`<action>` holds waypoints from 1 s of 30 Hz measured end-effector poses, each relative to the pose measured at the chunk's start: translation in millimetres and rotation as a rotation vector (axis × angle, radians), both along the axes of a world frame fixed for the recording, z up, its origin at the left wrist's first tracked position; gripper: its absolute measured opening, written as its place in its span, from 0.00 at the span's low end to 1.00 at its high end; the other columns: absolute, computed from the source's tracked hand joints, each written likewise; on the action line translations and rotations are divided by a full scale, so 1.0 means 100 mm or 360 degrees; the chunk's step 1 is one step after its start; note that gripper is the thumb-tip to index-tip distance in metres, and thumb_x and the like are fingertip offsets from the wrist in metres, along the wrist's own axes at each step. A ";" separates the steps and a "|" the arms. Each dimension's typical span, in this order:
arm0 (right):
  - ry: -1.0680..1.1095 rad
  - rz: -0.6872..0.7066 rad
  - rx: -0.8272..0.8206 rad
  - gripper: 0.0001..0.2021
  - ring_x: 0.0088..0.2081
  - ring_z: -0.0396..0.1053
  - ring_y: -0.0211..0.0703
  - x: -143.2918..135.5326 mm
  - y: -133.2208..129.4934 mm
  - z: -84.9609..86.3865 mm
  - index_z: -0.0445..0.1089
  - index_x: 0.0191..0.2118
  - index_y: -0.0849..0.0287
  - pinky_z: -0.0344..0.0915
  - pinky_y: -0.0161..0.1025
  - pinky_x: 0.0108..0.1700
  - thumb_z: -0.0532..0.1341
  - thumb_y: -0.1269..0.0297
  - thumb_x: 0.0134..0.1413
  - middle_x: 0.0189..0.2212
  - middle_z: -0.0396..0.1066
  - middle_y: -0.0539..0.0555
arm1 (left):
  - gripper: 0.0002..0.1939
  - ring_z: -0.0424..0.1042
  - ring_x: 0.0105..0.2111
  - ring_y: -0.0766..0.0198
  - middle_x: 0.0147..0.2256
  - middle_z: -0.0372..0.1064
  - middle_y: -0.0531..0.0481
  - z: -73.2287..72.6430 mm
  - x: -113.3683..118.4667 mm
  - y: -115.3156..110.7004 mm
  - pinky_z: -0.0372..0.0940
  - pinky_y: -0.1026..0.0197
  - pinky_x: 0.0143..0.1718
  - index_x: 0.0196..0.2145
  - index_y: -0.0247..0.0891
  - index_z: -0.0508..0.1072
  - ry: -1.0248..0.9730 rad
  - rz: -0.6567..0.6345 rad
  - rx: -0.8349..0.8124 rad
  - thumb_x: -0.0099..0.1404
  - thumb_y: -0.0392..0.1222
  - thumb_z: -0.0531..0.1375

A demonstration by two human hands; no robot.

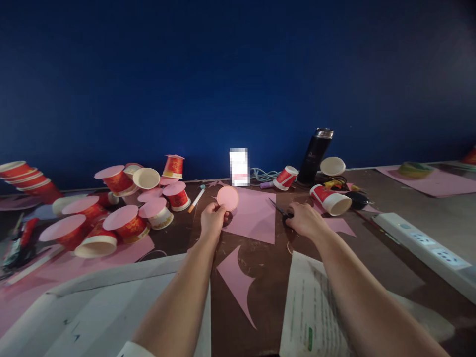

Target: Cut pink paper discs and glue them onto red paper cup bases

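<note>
My left hand (212,221) pinches a round pink paper disc (227,197) by its lower edge, above the left side of a pink paper sheet (256,210). The fingers of my right hand (305,219) are closed at the dark handles of a pair of scissors (278,208), whose blades point away to the left over the sheet's right edge. A curved pink offcut (238,277) lies on the brown table (267,297) between my forearms.
Several red paper cups (126,223), many topped with pink discs, crowd the left. A stack of cups (31,181) leans farther left. A dark flask (316,156), a tipped cup (330,200) and a power strip (427,248) are on the right. A lit, blurred screen (238,166) stands behind.
</note>
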State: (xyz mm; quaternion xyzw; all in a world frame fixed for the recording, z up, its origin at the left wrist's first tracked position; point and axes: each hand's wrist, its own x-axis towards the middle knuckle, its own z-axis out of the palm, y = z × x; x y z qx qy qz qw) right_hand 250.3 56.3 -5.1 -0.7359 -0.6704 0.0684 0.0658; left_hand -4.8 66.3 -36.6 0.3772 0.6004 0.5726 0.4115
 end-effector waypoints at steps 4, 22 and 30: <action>0.0229 -0.0006 0.0193 0.22 0.45 0.71 0.54 0.02 0.03 0.00 0.71 0.48 0.62 0.63 0.41 0.41 0.62 0.63 0.44 0.42 0.74 0.62 | 0.07 0.64 0.16 0.72 0.18 0.67 0.55 0.01 -0.01 0.00 0.58 0.69 0.20 0.24 0.36 0.68 -0.0021 0.0027 0.0004 0.51 0.42 0.61; 0.3054 0.0086 -0.0954 0.12 0.27 0.72 0.30 -0.59 -0.09 -0.21 0.73 0.41 0.65 0.73 0.27 0.35 0.66 0.76 0.48 0.28 0.74 0.50 | 0.12 0.67 0.18 0.70 0.20 0.69 0.53 0.00 0.01 0.00 0.62 0.68 0.21 0.29 0.35 0.70 -0.0213 -0.0037 -0.0035 0.48 0.44 0.64; 0.2863 0.0207 -0.0917 0.05 0.29 0.73 0.31 -0.69 -0.11 -0.29 0.74 0.36 0.65 0.73 0.28 0.37 0.66 0.73 0.51 0.31 0.75 0.53 | 0.10 0.69 0.18 0.65 0.21 0.72 0.49 -0.03 0.03 -0.01 0.63 0.65 0.22 0.31 0.37 0.71 -0.0043 -0.0124 -0.0064 0.52 0.44 0.61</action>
